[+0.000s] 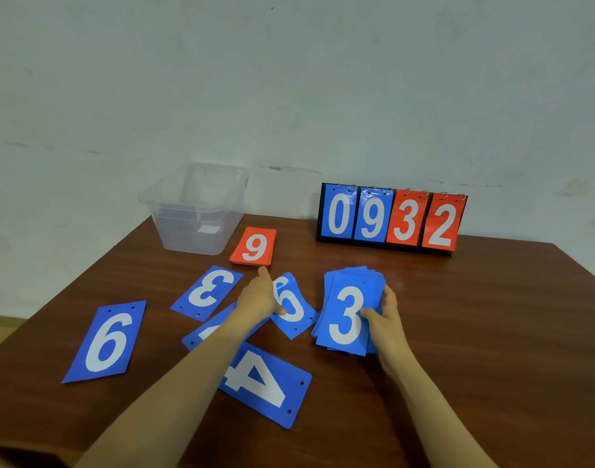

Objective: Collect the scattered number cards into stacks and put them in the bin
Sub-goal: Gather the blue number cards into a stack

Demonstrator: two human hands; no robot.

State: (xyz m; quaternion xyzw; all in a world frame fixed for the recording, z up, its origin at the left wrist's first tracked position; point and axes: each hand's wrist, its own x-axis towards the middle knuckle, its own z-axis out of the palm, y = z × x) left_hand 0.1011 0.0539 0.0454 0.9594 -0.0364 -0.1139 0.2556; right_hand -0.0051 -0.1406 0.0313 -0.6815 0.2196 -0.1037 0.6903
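My right hand [385, 315] grips a stack of blue number cards [348, 309] with a white 3 on top, held just above the table. My left hand [260, 295] pinches a curled blue card [294, 307] showing a 6 or 9, lifting its near edge. Loose blue cards lie around: a 3 [206, 292], a 6 [107, 342], a 4 [265, 383], and one partly hidden under my left forearm [201, 334]. A red stack topped with a 9 [254, 246] lies beside the clear plastic bin [196, 211] at the back left.
A flip scoreboard [390, 219] reading 0932 stands at the back right of the brown wooden table [475, 315], against a pale wall. The table's left edge runs diagonally toward the bin.
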